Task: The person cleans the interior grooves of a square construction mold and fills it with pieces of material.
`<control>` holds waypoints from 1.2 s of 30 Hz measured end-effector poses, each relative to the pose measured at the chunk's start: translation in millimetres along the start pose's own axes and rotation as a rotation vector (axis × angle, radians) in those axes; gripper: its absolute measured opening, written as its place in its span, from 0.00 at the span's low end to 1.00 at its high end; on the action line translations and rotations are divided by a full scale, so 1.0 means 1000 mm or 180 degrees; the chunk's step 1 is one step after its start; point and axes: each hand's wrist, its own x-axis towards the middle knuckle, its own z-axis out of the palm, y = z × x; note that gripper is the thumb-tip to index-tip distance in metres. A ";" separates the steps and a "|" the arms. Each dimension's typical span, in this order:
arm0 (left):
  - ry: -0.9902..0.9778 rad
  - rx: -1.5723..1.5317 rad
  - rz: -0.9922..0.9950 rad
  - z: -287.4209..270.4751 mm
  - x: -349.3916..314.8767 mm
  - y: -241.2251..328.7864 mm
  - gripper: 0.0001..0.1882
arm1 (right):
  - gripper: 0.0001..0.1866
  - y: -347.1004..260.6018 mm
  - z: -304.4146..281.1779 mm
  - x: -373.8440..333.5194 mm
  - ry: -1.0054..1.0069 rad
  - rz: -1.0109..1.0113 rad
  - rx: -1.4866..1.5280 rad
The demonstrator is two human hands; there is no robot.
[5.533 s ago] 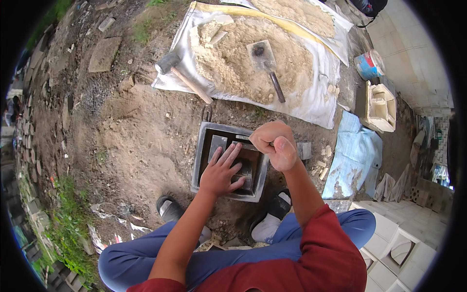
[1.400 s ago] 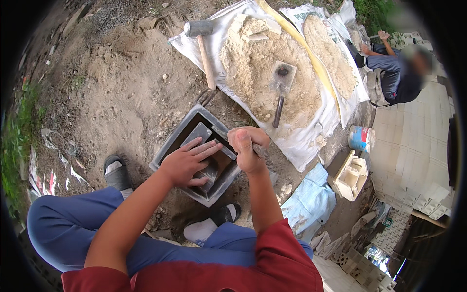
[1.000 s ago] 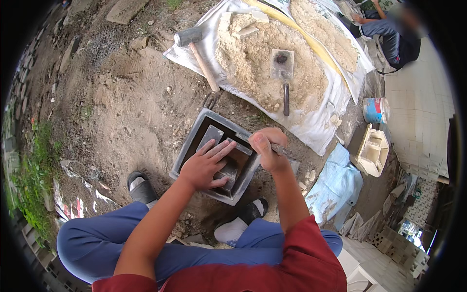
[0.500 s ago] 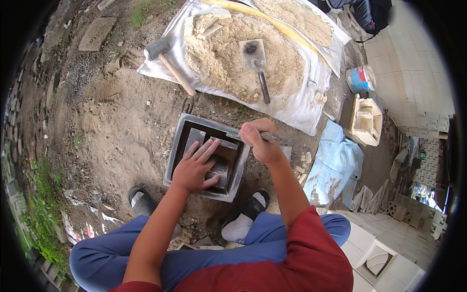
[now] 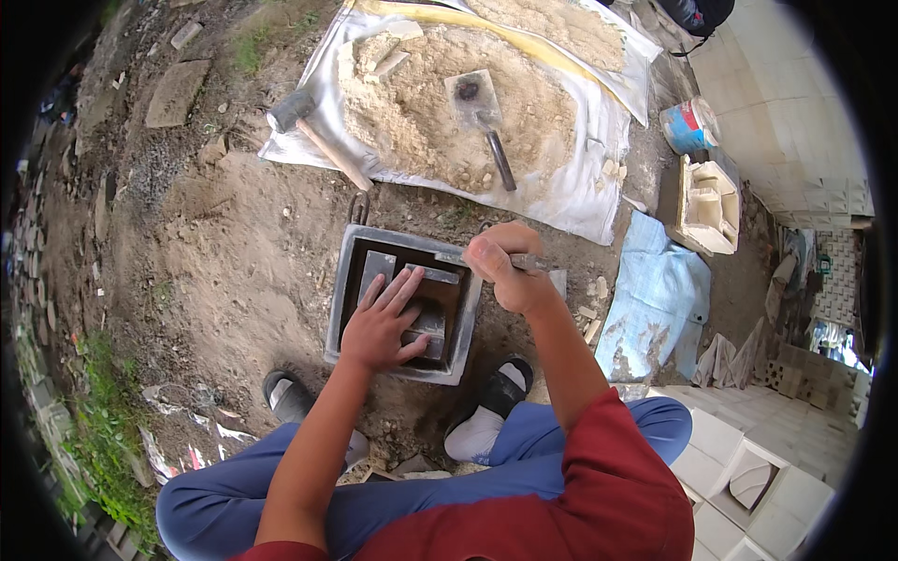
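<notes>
A square grey metal mould [image 5: 339,297] stands on the ground between my feet, with a looped handle at its far side. Inside it sit dark metal blocks [image 5: 378,269] with gaps around them. Fingers spread, my left hand [image 5: 374,327] lies flat on these blocks and holds nothing. My right hand [image 5: 508,269] is closed in a fist around a narrow grey metal tool [image 5: 530,263] above the mould's right rim. One end of the tool points left over the rim; the grip is mostly hidden in my fingers, and I cannot tell its exact kind.
Beyond the mould, a white sheet [image 5: 561,210] bears pale crumbly powder [image 5: 402,107] and a square trowel [image 5: 475,101]. A mallet [image 5: 292,110] lies at its left edge. To the right are a light-blue sack [image 5: 650,299], a pale hollow block [image 5: 708,208] and a bucket [image 5: 689,126].
The whole view has shifted slightly. Both hands keep nearly the same places, the left flat on the blocks and the right gripping the tool at the rim.
</notes>
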 end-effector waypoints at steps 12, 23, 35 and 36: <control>0.0229 -0.0097 0.0048 0.004 -0.005 -0.003 0.24 | 0.16 -0.014 0.019 -0.006 -0.0426 -0.0935 -0.0171; -0.0106 0.0042 -0.0003 -0.004 0.000 0.003 0.26 | 0.20 0.017 -0.004 -0.005 -0.0281 -0.0486 -0.0275; -0.0059 -0.0012 -0.0045 0.002 0.001 0.001 0.25 | 0.24 -0.046 -0.011 -0.001 -0.0508 -0.0399 0.0156; -0.0059 -0.0006 -0.0045 0.001 0.002 0.000 0.24 | 0.20 -0.033 -0.002 -0.001 -0.0351 -0.0524 -0.0001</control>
